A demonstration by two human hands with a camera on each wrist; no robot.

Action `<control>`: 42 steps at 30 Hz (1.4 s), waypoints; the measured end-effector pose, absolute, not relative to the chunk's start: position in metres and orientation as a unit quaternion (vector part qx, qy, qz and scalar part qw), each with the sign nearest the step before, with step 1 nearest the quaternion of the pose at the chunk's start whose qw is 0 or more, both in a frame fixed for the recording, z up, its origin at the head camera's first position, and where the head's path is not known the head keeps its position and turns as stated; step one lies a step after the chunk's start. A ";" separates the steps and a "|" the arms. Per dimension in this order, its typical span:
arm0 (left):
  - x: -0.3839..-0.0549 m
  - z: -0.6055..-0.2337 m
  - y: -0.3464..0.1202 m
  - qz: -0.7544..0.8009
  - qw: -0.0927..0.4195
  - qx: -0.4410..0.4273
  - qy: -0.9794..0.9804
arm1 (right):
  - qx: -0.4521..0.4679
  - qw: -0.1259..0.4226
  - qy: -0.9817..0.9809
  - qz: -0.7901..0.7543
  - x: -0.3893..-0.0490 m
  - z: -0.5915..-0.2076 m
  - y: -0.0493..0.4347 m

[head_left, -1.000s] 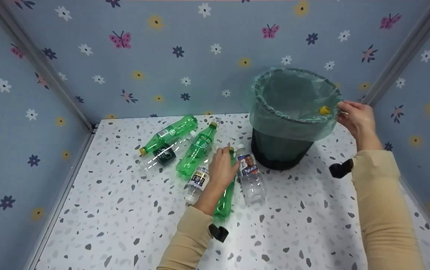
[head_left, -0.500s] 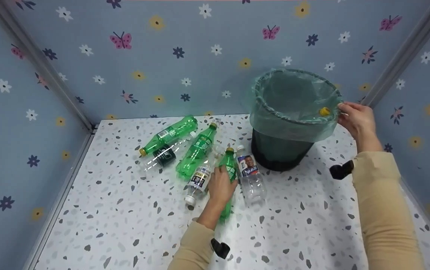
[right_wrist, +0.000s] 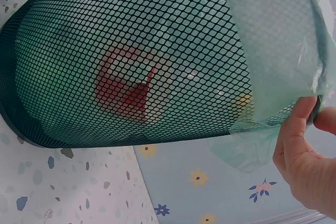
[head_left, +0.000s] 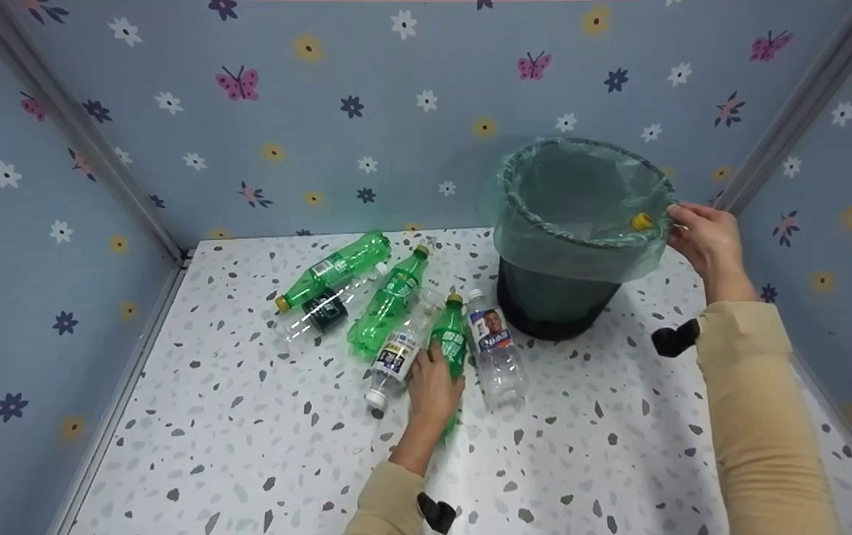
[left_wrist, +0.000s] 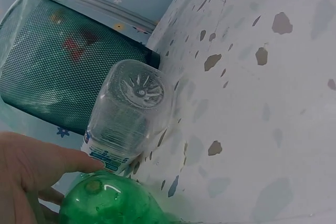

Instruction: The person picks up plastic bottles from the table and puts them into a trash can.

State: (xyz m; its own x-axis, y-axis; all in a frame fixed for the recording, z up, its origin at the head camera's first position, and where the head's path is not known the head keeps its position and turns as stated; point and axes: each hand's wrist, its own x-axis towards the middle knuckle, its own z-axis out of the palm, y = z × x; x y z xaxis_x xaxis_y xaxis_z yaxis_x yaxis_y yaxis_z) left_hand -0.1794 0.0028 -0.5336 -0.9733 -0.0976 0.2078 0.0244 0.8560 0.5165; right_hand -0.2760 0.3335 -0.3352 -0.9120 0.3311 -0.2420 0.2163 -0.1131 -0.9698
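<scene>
My left hand [head_left: 433, 388] lies over the lower half of a green plastic bottle [head_left: 452, 338], fingers on its left side and thumb on its right. The bottle rests on the speckled table, yellow cap away from me; the left wrist view shows its rounded base [left_wrist: 107, 200] beside the thumb. To its right lies a clear labelled bottle [head_left: 498, 364], to its left another clear one with a white cap [head_left: 396, 357]. My right hand [head_left: 711, 236] pinches the rim of a mesh wastebasket [head_left: 555, 316] between thumb and fingers, over its green bin liner [head_left: 581, 258].
Farther left lie two green bottles, one angled [head_left: 388, 301] and one at the back [head_left: 344, 260], plus a clear dark-label bottle [head_left: 325, 310]. Inside the liner, a yellow cap [head_left: 642, 221] shows near the rim. Patterned walls [head_left: 411, 163] enclose the table.
My left hand has moved down toward me along the green bottle, from its neck to its lower half, uncovering cap and label. My right hand keeps its place on the wastebasket rim.
</scene>
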 end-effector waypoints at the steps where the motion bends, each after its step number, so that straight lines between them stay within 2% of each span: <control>1: -0.179 -0.535 0.002 -0.272 0.108 0.020 -0.956 | -0.207 0.040 -0.664 0.718 -0.276 -0.335 0.334; 15: -0.173 -0.539 -0.004 -0.340 0.067 0.048 -0.937 | -0.214 0.041 -0.662 0.717 -0.275 -0.334 0.333; 35: -0.161 -0.539 -0.012 -0.413 0.108 0.029 -0.904 | -0.203 0.045 -0.668 0.715 -0.277 -0.336 0.333; 42: -0.160 -0.530 -0.017 -0.435 0.108 0.015 -0.894 | -0.203 0.045 -0.667 0.716 -0.276 -0.336 0.334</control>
State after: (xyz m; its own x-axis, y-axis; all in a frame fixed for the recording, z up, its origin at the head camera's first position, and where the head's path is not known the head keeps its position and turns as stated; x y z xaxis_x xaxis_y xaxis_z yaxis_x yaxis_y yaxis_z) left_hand -0.1601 -0.0166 -0.5298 -0.9762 -0.1208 0.1804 0.0673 0.6218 0.7803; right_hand -0.2763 0.3340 -0.3359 -0.9135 0.3356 -0.2300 0.2058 -0.1064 -0.9728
